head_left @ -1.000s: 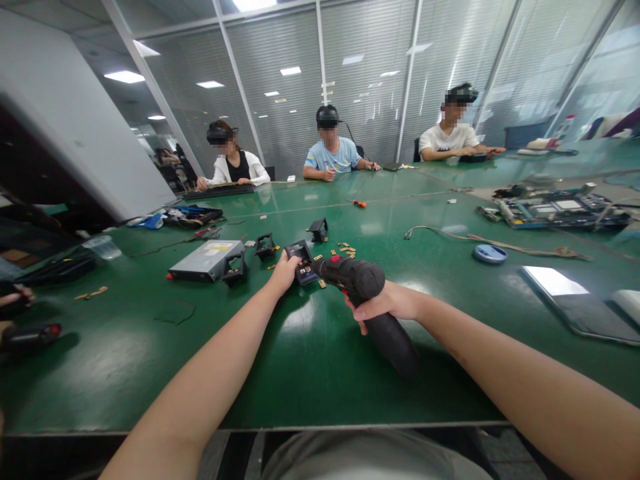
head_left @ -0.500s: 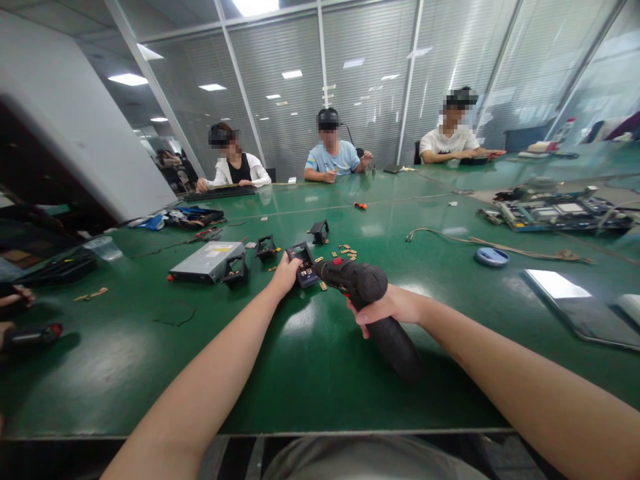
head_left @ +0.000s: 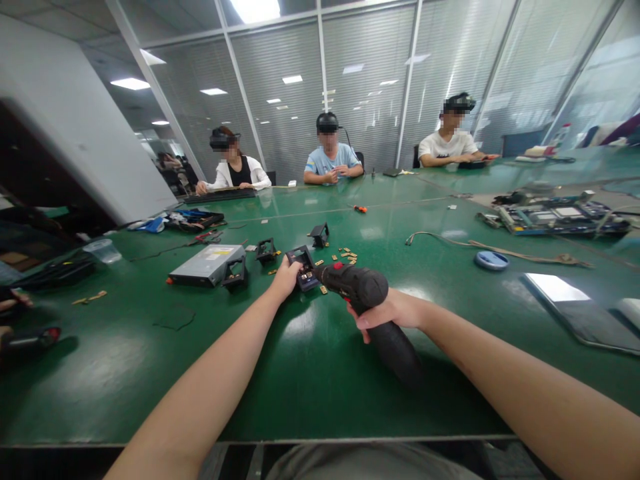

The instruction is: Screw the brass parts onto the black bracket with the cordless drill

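My left hand (head_left: pixel 285 279) grips the near-left side of a black plastic frame (head_left: pixel 309 282) with small metal parts inside. In my right hand (head_left: pixel 383 311) is a black cordless drill (head_left: pixel 367 288) with red accents, its nose pointing left at the frame. Whether the bit touches a screw is too small to tell. Small brass-coloured plates (head_left: pixel 346 255) lie scattered just beyond the drill. Similar black frames stand close by: one (head_left: pixel 319 234) behind, another (head_left: pixel 266 250) to the left and a third (head_left: pixel 235 273) against a silver disc drive (head_left: pixel 207 264).
Opened circuit boards (head_left: pixel 557 212) lie at the right, with a blue round lid (head_left: pixel 491 260), a cable (head_left: pixel 500 248) and a dark tablet-like slab (head_left: pixel 585 312) nearer. A plastic cup (head_left: pixel 103 251) stands at the left. Another person's hand (head_left: pixel 15 297) shows at the left edge; three people sit across the table.
Both my hands, the frame and the drill hold almost the same position. Across the table, the person in blue has brought both hands together.
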{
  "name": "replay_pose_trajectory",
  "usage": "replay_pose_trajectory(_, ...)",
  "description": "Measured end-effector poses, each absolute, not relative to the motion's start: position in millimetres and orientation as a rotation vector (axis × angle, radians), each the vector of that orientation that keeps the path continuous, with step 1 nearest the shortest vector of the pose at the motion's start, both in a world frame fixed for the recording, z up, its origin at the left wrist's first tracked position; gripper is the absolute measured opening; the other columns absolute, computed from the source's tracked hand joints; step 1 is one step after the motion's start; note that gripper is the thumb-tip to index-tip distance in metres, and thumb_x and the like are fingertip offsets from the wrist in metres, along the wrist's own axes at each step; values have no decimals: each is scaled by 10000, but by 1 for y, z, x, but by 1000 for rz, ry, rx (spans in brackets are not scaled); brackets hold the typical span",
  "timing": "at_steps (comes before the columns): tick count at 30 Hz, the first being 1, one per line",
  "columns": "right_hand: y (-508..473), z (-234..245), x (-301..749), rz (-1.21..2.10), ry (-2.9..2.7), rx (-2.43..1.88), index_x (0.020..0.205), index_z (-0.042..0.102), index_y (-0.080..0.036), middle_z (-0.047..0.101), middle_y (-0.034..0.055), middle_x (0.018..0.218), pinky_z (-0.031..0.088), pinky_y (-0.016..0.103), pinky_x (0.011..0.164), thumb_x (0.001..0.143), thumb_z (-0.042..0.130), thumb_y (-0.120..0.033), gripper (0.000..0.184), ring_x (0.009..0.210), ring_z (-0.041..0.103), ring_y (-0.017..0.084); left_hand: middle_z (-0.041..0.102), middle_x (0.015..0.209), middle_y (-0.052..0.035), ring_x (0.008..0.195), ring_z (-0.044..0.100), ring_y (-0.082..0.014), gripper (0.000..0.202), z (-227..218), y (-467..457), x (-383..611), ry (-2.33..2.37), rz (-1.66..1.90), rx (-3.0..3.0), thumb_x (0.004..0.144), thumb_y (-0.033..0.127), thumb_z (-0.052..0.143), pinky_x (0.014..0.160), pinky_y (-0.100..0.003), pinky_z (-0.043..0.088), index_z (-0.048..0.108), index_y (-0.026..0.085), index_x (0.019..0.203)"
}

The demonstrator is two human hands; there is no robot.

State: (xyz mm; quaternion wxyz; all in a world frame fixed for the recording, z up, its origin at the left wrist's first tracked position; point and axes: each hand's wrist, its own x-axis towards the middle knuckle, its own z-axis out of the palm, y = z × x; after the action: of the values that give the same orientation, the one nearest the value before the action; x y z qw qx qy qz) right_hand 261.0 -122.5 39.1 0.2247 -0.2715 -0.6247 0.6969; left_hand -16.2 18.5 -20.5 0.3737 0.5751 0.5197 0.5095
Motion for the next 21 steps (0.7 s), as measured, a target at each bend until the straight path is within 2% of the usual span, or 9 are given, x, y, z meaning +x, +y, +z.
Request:
replay_pose_trajectory(12, -123, 39, 260, 1912, -1717, -767, 820, 581, -156, 621, -15, 688, 529, 294, 586, 602, 868, -353, 411, 596, 667, 181, 622, 899, -14, 877, 598, -223, 262, -25, 20, -19, 1330, 1308, 1511, 731, 341, 592, 921, -401, 480, 550, 217, 958)
replay_pose_trajectory(21, -121, 35, 262, 1898, -1752, -752, 837, 579, -157, 620, -12, 686, 511, 276, 562, 634, 858, -358, 399, 606, 670, 183, 633, 924, -25, 887, 606, -228, 293, -27, 22, -20, 1305, 1305, 1474, 717, 341, 604, 905, -399, 490, 551, 215, 976)
